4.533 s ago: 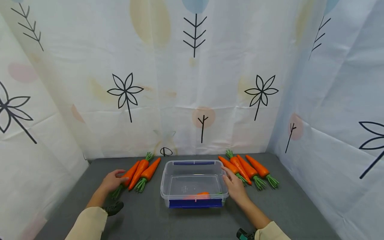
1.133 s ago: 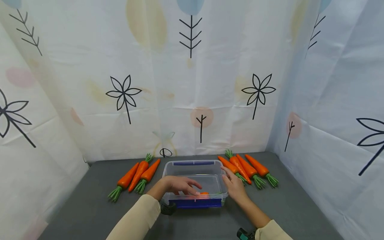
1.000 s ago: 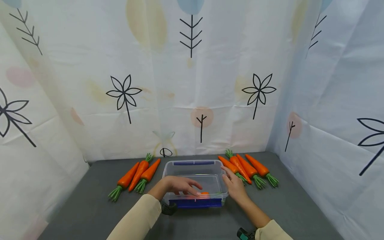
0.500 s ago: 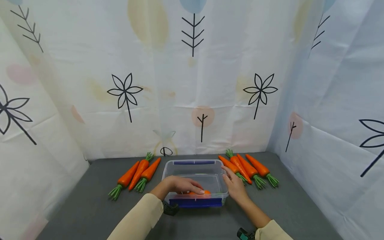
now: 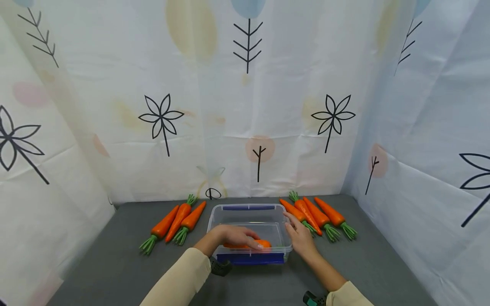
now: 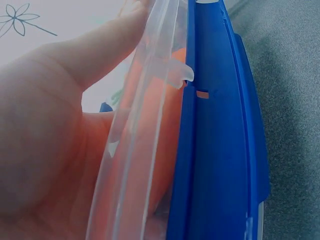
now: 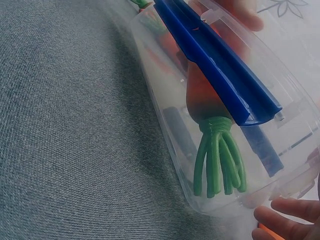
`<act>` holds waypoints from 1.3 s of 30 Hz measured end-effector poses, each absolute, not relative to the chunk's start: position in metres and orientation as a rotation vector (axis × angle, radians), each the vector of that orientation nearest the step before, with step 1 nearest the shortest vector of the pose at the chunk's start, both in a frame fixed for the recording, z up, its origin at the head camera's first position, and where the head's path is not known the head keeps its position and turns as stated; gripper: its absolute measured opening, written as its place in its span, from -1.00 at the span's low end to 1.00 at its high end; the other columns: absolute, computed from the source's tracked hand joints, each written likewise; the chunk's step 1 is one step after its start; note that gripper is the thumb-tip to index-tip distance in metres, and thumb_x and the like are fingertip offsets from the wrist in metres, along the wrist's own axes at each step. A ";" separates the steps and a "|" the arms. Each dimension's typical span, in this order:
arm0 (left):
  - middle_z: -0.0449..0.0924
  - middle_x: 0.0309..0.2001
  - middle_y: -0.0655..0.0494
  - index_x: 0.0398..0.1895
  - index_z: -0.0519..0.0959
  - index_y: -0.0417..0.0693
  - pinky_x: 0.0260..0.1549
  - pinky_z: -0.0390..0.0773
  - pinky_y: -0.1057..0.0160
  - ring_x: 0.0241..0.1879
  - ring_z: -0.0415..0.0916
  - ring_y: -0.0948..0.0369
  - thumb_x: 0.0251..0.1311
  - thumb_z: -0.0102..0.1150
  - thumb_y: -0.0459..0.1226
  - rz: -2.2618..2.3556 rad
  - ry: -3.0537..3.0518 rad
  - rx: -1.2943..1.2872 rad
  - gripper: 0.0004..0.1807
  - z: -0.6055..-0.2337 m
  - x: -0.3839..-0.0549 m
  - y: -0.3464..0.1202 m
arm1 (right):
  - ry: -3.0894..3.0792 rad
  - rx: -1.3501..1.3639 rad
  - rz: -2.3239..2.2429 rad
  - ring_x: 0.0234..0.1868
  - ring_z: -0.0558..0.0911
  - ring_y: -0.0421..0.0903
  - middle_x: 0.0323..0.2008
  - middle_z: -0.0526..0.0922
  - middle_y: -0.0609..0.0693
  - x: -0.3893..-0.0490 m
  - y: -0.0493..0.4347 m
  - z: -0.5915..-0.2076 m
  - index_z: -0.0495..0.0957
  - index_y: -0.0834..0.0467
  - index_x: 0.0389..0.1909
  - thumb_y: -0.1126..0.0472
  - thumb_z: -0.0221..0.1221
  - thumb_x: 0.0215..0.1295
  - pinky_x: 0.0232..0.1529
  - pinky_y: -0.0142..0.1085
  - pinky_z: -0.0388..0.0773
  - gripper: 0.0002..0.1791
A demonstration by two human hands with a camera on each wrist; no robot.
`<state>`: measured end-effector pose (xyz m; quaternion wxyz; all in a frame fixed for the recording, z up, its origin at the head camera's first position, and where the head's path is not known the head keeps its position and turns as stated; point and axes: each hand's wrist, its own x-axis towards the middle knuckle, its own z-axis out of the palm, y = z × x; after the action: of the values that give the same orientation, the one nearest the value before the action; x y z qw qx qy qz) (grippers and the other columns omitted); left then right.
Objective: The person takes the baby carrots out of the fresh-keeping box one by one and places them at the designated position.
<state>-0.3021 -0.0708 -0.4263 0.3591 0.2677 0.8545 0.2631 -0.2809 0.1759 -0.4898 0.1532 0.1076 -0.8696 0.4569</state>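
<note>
Inside a clear plastic container [image 5: 249,212] with blue clip flaps, my left hand [image 5: 237,234] grips an orange carrot [image 5: 265,243], its thumb over the near side. In the left wrist view the carrot [image 6: 162,135] shows orange through the near wall. Its green stalks [image 7: 220,160] point toward the container's right end in the right wrist view. My right hand [image 5: 301,240] rests against the right wall, fingers extended along the rim and holding nothing. The left fingertips are mostly hidden behind the wall and carrot.
Left of the container lie three carrots [image 5: 178,223] on the grey cloth [image 5: 252,289]. Several more carrots [image 5: 321,216] lie at the right, close beside my right hand. A patterned white curtain [image 5: 245,110] encloses the back and sides.
My left hand went from the carrots on the left into the container, where its fingers closed round a carrot and raised it slightly. The right hand has stayed at the right wall.
</note>
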 end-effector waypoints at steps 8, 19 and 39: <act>0.46 0.16 0.04 0.33 0.42 0.03 -0.14 0.49 0.04 -0.06 0.48 0.07 0.23 0.16 0.14 0.736 2.268 0.661 -0.33 -0.424 -0.299 -0.077 | -2.502 0.301 1.313 -0.64 0.28 -0.19 -0.51 0.37 -0.06 -0.280 0.175 -0.490 0.43 0.12 0.30 0.21 0.02 0.49 -0.57 -0.30 0.29 -0.60; 0.51 -0.30 0.16 0.27 0.48 0.03 -0.49 0.51 0.11 -0.55 0.36 0.18 0.31 0.20 -0.07 0.931 2.370 0.780 -0.51 -0.427 -0.302 -0.099 | -2.487 0.289 1.348 -0.56 0.36 -0.13 -0.39 0.49 0.01 -0.280 0.174 -0.489 0.43 0.15 0.30 0.24 0.02 0.48 -0.50 -0.27 0.34 -0.59; 0.52 -0.23 0.07 0.40 0.34 0.15 -0.42 0.51 0.18 -0.37 0.45 0.06 0.29 0.23 -0.09 1.414 2.702 0.713 -0.39 -0.427 -0.305 -0.144 | -2.494 0.256 1.357 -0.51 0.39 -0.11 -0.46 0.45 -0.01 -0.282 0.173 -0.490 0.44 0.12 0.29 0.22 0.03 0.47 -0.46 -0.24 0.38 -0.60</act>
<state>-0.3053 -0.1440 -0.4272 0.0048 0.2276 0.8628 0.4515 -0.2821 0.1732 -0.4897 0.1450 0.0887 -0.8655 0.4711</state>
